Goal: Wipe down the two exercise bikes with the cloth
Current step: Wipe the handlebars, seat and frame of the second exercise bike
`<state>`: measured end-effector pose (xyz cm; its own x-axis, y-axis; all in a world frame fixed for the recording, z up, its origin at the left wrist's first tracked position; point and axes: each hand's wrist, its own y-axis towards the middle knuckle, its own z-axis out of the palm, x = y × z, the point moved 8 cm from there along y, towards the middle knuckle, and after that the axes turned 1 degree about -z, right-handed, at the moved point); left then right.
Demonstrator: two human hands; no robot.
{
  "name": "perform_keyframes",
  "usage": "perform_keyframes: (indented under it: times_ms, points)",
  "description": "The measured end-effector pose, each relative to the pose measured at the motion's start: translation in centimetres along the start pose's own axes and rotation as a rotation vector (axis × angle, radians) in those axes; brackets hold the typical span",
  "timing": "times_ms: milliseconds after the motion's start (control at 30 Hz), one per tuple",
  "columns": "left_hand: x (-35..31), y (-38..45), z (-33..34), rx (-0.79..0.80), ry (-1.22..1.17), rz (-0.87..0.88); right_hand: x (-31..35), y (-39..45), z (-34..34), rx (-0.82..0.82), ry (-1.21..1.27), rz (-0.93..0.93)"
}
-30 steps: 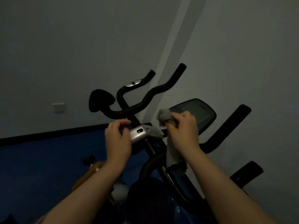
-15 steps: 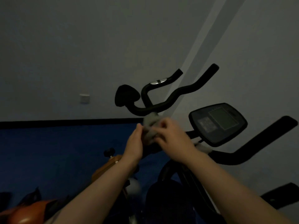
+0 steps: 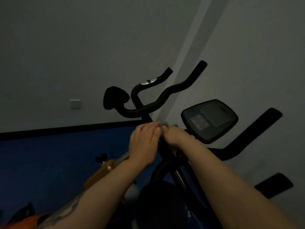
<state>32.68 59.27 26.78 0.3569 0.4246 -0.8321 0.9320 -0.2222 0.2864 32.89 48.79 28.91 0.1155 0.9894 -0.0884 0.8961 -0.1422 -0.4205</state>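
Wiping is under way in a dim room: both hands meet at the near bike's [image 3: 166,184] post, just left of its console [image 3: 209,120]. The right hand [image 3: 175,136] curls round the grey cloth [image 3: 165,125]; the left hand [image 3: 143,142] lies flat-fingered beside it, touching. The post runs near-right to far-left. The cloth is bunched, with no clear axis. How much is clean cannot be told; the far bike's handlebars [image 3: 165,98] look untouched.

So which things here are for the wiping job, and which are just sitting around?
For the job:
crumpled grey cloth
black exercise bike with the dark display console
second bike with curvy black handlebars
left hand and right hand, both at the cloth

Just there:
white wall switch
orange machine part
blue floor
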Motion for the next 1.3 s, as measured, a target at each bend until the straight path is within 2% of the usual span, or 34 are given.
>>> perform_keyframes:
  times_ms: [133, 267, 333, 400, 500, 567, 633, 700, 767, 833, 967, 1000, 1067, 1233, 1300]
  points:
    - [-0.4, 0.3, -0.4, -0.029, 0.078, 0.032, 0.5, -2.1, 1.4, -0.055, -0.060, -0.076]
    - [-1.9, 3.4, 0.1, 0.056, 0.331, -0.008, -0.9, -1.0, 0.9, -0.063, 0.001, 0.073]
    - [-2.4, 5.1, 0.2, 0.102, 0.379, -0.009, -1.7, -0.4, 0.4, -0.116, 0.066, 0.124]
    - [-2.7, 6.6, 1.2, 0.182, 0.403, 0.009, -4.1, -0.6, -1.0, -0.225, 0.170, 0.167]
    - [-3.7, 6.8, 3.7, 0.304, 0.427, 0.073, -10.8, -2.6, -5.3, -0.490, 0.332, 0.315]
    - [-4.0, 6.5, 5.0, 0.300, 0.549, 0.133, -14.8, -4.1, -7.9, -0.662, 0.345, 0.406]
    - [-3.9, 6.6, 5.4, 0.242, 0.652, 0.164, -16.6, -3.7, -9.5, -0.775, 0.328, 0.419]
    - [-3.8, 6.8, 5.2, 0.205, 0.646, 0.168, -16.1, -1.3, -9.1, -0.703, 0.206, 0.359]
    - [-3.7, 7.0, 5.0, 0.180, 0.629, 0.162, -14.8, 2.4, -6.3, -0.478, 0.099, 0.299]
    - [-3.7, 6.9, 5.0, 0.171, 0.636, 0.160, -13.3, 5.2, -3.3, -0.288, 0.113, 0.241]
    - [-3.5, 7.0, 5.0, 0.176, 0.633, 0.163, -10.1, 5.1, 0.6, 0.026, -0.146, -0.080]
    - [-3.5, 7.0, 5.0, 0.177, 0.631, 0.164, -10.5, 4.7, 0.9, 0.044, -0.202, -0.106]
    - [-3.4, 7.0, 5.1, 0.187, 0.626, 0.166, -12.1, 4.8, 0.0, -0.023, -0.208, -0.055]
    - [-3.6, 7.0, 4.8, 0.186, 0.611, 0.174, -12.0, 8.2, -3.2, -0.347, 0.010, 0.201]
    - [-3.5, 6.8, 4.9, 0.198, 0.604, 0.167, -11.4, 8.3, -2.5, -0.356, 0.027, 0.216]
